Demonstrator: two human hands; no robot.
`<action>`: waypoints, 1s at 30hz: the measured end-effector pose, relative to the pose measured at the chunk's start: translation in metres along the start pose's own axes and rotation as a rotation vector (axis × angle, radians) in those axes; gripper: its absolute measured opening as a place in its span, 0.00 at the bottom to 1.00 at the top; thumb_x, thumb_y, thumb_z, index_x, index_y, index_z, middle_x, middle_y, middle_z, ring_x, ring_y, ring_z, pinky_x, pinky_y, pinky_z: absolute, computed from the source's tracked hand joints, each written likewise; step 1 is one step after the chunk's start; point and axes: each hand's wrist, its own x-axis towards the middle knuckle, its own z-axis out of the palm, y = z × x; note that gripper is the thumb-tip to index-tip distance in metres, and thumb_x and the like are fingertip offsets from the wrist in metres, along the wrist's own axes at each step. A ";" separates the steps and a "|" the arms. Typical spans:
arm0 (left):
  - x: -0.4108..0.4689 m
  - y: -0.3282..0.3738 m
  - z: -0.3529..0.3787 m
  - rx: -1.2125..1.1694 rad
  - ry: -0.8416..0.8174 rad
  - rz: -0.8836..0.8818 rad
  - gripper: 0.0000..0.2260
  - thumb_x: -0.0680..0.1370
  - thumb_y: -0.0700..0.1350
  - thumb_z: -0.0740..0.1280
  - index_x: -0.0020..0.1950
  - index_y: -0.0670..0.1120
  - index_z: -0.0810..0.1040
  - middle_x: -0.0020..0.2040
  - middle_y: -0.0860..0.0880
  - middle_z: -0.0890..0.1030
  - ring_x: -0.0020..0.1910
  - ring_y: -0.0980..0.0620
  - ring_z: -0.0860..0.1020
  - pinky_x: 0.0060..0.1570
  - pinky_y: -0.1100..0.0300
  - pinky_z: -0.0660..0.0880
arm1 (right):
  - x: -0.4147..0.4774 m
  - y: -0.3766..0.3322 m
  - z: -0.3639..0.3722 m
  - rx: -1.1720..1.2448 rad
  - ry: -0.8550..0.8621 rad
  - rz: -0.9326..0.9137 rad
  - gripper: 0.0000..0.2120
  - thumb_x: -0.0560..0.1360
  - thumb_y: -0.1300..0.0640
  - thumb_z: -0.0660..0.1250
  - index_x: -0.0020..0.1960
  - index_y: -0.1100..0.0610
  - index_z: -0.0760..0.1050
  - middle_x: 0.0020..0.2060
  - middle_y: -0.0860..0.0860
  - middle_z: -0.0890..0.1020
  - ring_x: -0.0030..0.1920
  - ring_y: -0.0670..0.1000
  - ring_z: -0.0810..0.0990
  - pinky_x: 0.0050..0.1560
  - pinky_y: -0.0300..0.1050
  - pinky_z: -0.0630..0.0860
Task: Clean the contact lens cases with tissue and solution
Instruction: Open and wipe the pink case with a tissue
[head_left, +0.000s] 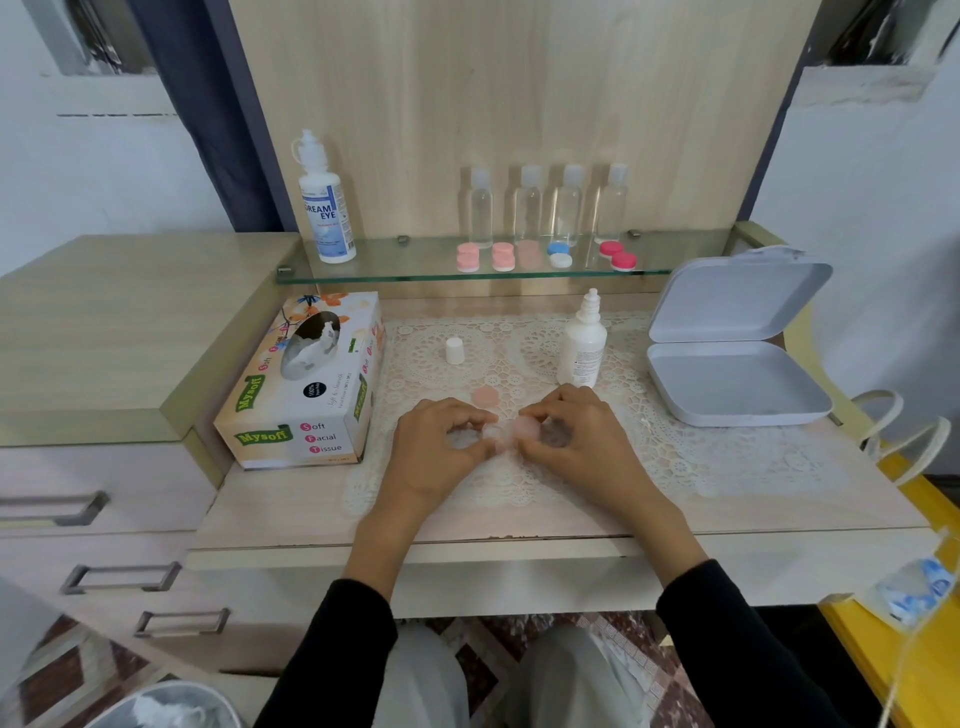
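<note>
Both hands meet over the lace mat at the desk's centre. My left hand (441, 441) pinches the clear end of a contact lens case (498, 434). My right hand (576, 431) pinches the pale pink cap (523, 427) on the case's other well. A loose pink cap (485, 397) lies on the mat just behind my fingers. An uncapped white solution bottle (582, 348) stands behind my right hand, and its white cap (455, 351) stands apart to the left. The Mysoft tissue box (306, 384) sits at my left. Whether either hand also holds tissue is hidden.
A glass shelf (415, 273) behind carries a Dream Eye bottle (326, 208), several clear bottles (530, 205) and several pink, blue and red lens cases (561, 254). An open grey box (737, 358) sits at right. Drawers stand at left, a bin (166, 709) at bottom left.
</note>
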 end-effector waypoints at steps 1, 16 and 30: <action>0.000 0.001 0.000 0.002 0.000 0.004 0.14 0.65 0.53 0.78 0.49 0.52 0.84 0.43 0.58 0.81 0.47 0.59 0.75 0.50 0.65 0.71 | 0.000 0.001 0.000 0.006 0.012 0.009 0.16 0.66 0.47 0.75 0.49 0.54 0.82 0.41 0.45 0.77 0.46 0.44 0.73 0.47 0.38 0.70; 0.000 0.000 0.000 0.001 0.011 0.005 0.13 0.66 0.52 0.78 0.49 0.53 0.84 0.42 0.59 0.81 0.46 0.58 0.75 0.49 0.64 0.71 | 0.001 0.004 0.001 0.054 0.051 0.031 0.12 0.66 0.51 0.78 0.47 0.53 0.81 0.40 0.46 0.76 0.44 0.40 0.72 0.43 0.31 0.66; 0.001 0.001 0.000 -0.020 0.003 -0.005 0.13 0.66 0.49 0.78 0.49 0.52 0.84 0.41 0.61 0.80 0.45 0.63 0.73 0.49 0.67 0.70 | 0.001 0.002 -0.005 0.171 0.056 0.064 0.12 0.72 0.60 0.71 0.55 0.53 0.81 0.39 0.49 0.74 0.39 0.43 0.70 0.41 0.30 0.66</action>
